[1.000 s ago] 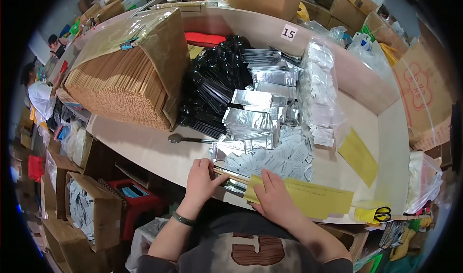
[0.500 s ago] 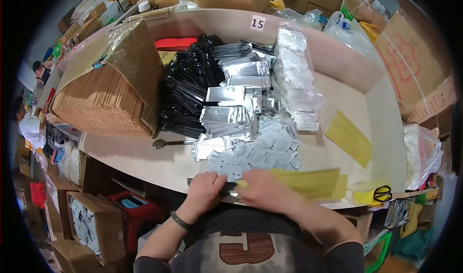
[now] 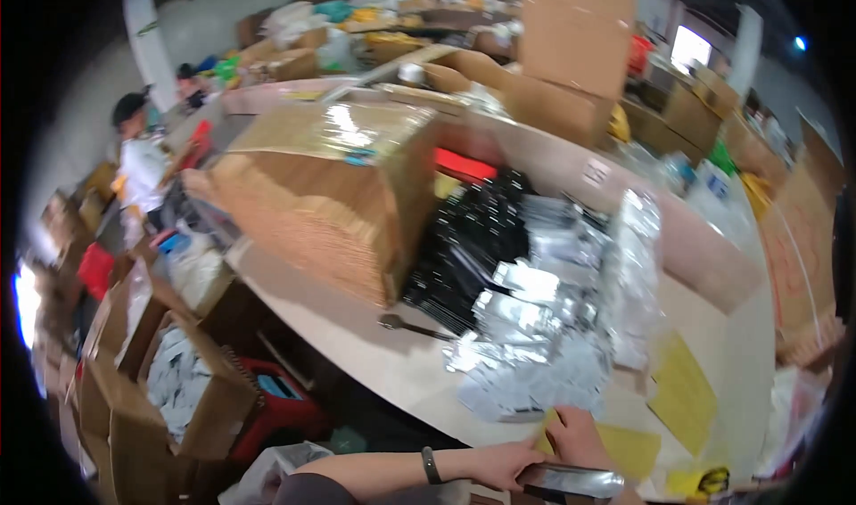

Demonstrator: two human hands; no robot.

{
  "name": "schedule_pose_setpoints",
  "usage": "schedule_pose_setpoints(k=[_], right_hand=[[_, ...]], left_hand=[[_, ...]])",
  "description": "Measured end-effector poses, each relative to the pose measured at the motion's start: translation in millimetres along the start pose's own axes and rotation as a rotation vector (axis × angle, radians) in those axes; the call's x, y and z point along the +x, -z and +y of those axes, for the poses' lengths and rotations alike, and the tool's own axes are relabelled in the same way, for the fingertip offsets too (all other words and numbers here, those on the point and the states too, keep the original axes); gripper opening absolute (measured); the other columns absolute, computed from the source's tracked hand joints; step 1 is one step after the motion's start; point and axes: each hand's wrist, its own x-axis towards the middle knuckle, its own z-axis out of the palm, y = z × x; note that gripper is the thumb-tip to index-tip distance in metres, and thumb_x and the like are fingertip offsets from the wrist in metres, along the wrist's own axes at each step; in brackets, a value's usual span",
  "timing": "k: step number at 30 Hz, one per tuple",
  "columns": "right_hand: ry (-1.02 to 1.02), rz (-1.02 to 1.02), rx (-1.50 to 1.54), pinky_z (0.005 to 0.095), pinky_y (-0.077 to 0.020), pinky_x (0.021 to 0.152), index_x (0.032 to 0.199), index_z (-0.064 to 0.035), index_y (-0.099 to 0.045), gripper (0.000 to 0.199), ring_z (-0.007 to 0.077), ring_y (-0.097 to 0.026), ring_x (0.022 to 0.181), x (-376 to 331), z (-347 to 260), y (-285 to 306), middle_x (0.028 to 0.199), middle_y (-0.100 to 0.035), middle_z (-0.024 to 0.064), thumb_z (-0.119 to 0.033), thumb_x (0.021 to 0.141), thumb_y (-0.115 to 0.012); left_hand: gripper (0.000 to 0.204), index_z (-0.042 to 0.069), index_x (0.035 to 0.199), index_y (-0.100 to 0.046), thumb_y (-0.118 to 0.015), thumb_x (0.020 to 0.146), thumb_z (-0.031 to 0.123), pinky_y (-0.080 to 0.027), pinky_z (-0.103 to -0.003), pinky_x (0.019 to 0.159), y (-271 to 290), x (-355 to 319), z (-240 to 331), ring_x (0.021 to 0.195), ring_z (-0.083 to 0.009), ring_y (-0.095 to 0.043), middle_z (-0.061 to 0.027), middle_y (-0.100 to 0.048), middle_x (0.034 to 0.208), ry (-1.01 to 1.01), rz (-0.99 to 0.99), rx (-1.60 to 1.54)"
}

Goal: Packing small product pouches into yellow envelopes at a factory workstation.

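My left hand reaches in from the lower edge, with a dark bracelet at its wrist. Its fingers are closed at the end of a dark, shiny, silver-edged flat packet. Beside it, at the front of the table, my right hand is closed on a yellow envelope, partly hidden by the hands. Another yellow piece lies right of that hand. Just beyond are small white sachets, silver foil packets and black-wrapped utensils. The picture is smeared by motion.
A large open carton of brown sticks stands left on the table. A dark spoon lies before it. Clear bags of white packs and a yellow sheet are to the right. Scissors lie front right. A person stands far left.
The view has swung to the left, so the table sits further right and lower. Both hands now appear lower right, close together. The dark packet shows more fully beside my left hand.
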Motion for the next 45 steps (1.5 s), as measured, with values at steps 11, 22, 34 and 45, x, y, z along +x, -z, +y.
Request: schedule_pose_setpoints(k=[11,22,34,45], right_hand=[[-0.578,-0.053,-0.049,0.0524,-0.0512,0.076,0.093,-0.0067,-0.067,0.043,0.0439,-0.066,0.085,11.4,-38.2,-8.5,0.089,-0.069,0.0222,-0.048,0.091,-0.055],[-0.638,0.24,-0.033,0.0494,-0.0488,0.059,0.067,-0.0054,-0.067,0.035,0.0376,-0.064,0.059,-1.6,15.6,-63.1,0.06,-0.063,0.0167,-0.038,0.079,-0.064],[-0.559,0.222,0.227,0.0446,-0.0525,0.076,0.095,-0.0094,-0.069,0.02,0.0348,-0.067,0.082,35.3,28.4,3.4,0.086,-0.069,0.0161,-0.024,0.084,-0.061],[-0.536,0.442,-0.212,0.0465,-0.0506,0.077,0.091,-0.0031,-0.066,0.012,0.0386,-0.063,0.088,-2.7,125.9,28.7,0.09,-0.066,0.018,-0.011,0.085,-0.061]], left_hand=[[0.037,0.006,0.102,-0.056,-0.067,0.08,0.033,-0.052,-0.048,0.076,49.3,-47.1,-37.1,0.092,-0.0388,-0.065,-0.0183,-0.066,0.096,0.546,0.649,0.371],[0.059,0.009,0.131,-0.05,-0.072,0.079,0.024,-0.053,-0.045,0.079,34.2,-68.5,-65.2,0.096,-0.0361,-0.064,-0.015,-0.064,0.104,0.351,0.383,0.478],[0.07,0.008,0.125,-0.06,-0.085,0.068,0.04,-0.048,-0.046,0.089,70.6,-67.7,-32.1,0.105,-0.0348,-0.06,-0.0133,-0.063,0.115,0.069,0.428,0.713],[0.052,0.004,0.117,-0.062,-0.081,0.074,0.026,-0.047,-0.044,0.098,79.1,-128.3,-28.3,0.113,-0.038,-0.057,-0.0166,-0.06,0.12,0.294,0.777,0.686]])
